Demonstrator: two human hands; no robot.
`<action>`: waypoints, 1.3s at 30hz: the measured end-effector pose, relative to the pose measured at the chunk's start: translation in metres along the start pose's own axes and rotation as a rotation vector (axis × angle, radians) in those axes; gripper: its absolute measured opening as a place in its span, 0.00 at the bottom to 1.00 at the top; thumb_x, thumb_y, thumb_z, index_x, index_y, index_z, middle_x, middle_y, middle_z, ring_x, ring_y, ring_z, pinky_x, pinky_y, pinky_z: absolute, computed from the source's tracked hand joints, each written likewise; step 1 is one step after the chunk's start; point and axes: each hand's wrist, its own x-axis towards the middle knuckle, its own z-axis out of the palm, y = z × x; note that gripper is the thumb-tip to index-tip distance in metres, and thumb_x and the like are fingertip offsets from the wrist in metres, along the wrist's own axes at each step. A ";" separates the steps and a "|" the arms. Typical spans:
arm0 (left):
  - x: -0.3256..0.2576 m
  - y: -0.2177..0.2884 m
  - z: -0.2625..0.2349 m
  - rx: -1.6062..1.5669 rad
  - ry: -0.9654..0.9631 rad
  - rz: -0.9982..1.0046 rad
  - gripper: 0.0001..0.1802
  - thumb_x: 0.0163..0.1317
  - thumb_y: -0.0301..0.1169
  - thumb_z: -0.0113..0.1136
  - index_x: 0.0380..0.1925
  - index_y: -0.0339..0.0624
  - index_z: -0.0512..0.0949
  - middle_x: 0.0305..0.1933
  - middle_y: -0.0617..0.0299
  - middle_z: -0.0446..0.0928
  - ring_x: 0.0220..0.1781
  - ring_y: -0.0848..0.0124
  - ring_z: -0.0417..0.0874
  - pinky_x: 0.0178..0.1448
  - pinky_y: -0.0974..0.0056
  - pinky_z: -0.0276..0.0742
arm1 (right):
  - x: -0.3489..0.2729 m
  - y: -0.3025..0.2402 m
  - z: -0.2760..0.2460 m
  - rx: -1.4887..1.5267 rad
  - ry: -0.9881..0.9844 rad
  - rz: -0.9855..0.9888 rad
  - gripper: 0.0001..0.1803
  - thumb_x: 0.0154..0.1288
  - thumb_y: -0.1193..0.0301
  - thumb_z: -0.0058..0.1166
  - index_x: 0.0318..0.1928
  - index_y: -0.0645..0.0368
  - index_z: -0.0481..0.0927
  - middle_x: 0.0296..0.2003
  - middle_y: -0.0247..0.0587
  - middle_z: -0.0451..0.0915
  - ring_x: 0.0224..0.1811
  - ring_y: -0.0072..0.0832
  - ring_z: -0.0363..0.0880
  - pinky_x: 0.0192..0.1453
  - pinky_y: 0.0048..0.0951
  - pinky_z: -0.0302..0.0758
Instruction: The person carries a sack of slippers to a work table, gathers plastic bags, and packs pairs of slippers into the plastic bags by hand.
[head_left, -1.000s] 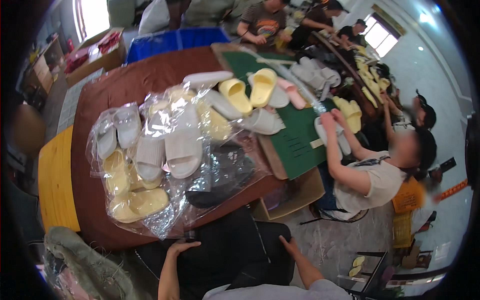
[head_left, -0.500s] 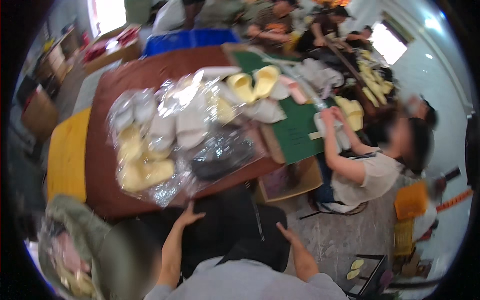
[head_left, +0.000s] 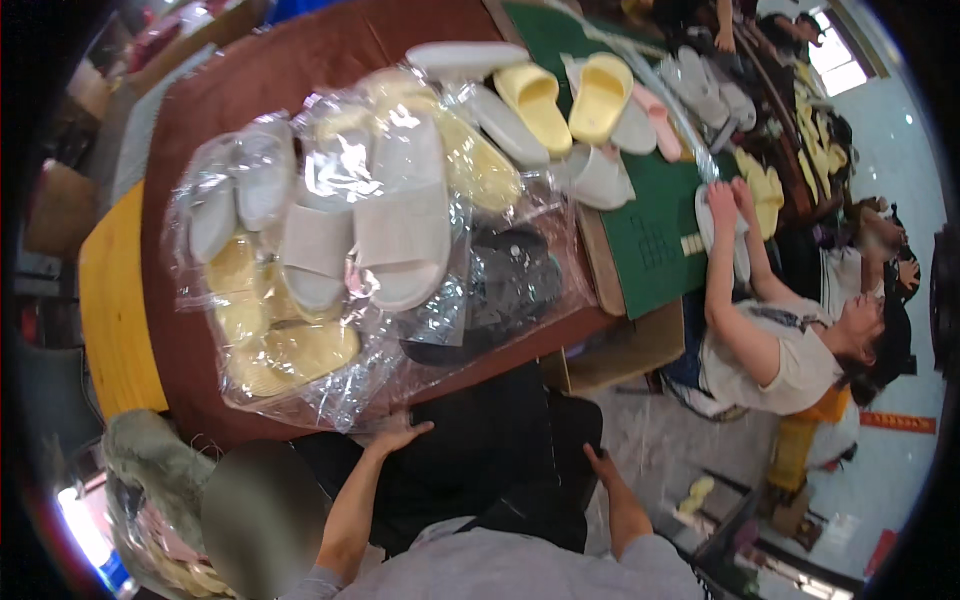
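My left hand point(head_left: 396, 438) lies at the near edge of the brown-covered table, thumb stretched out to the right, beside the hem of a clear plastic bag point(head_left: 345, 405). Its other fingers are partly hidden. My right hand point(head_left: 598, 464) is against the side of the black cloth point(head_left: 490, 440) over my lap, thumb extended and nothing visible in it. On the table, clear bags cover grey slide sandals point(head_left: 402, 240), yellow slide sandals point(head_left: 300, 352) and black slide sandals point(head_left: 510, 285). Unwrapped yellow slides point(head_left: 602, 98) lie farther back, beside a white slide point(head_left: 598, 180).
A co-worker point(head_left: 790, 345) sits at the right, hands on a white slide at the green board point(head_left: 650, 245). Beneath the board stands a cardboard box point(head_left: 630, 362). An open sack point(head_left: 150, 450) is at my lower left, next to a yellow panel point(head_left: 115, 300).
My view has shifted, and the table with its sandals now looks larger and nearer. Both hands stay low by the lap and the table edge.
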 end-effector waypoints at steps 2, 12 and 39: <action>0.004 0.014 -0.005 0.033 -0.076 -0.090 0.54 0.52 0.64 0.60 0.68 0.35 0.59 0.70 0.40 0.61 0.72 0.46 0.61 0.72 0.50 0.57 | 0.000 0.019 0.000 0.031 0.069 0.039 0.60 0.48 0.30 0.59 0.66 0.69 0.62 0.57 0.62 0.74 0.63 0.48 0.71 0.65 0.41 0.67; -0.069 -0.047 -0.042 -0.446 -0.042 -0.552 0.51 0.46 0.52 0.75 0.67 0.41 0.63 0.70 0.54 0.63 0.72 0.62 0.61 0.74 0.60 0.54 | -0.060 -0.062 0.048 -0.114 0.005 0.003 0.51 0.49 0.41 0.67 0.63 0.66 0.66 0.55 0.60 0.76 0.59 0.50 0.75 0.60 0.41 0.72; -0.037 -0.056 -0.014 0.480 0.082 -0.231 0.44 0.52 0.37 0.50 0.72 0.44 0.51 0.76 0.45 0.50 0.78 0.43 0.46 0.75 0.35 0.40 | -0.015 -0.221 0.041 0.609 0.192 -0.368 0.57 0.57 0.28 0.43 0.66 0.69 0.62 0.61 0.59 0.65 0.65 0.47 0.63 0.68 0.42 0.61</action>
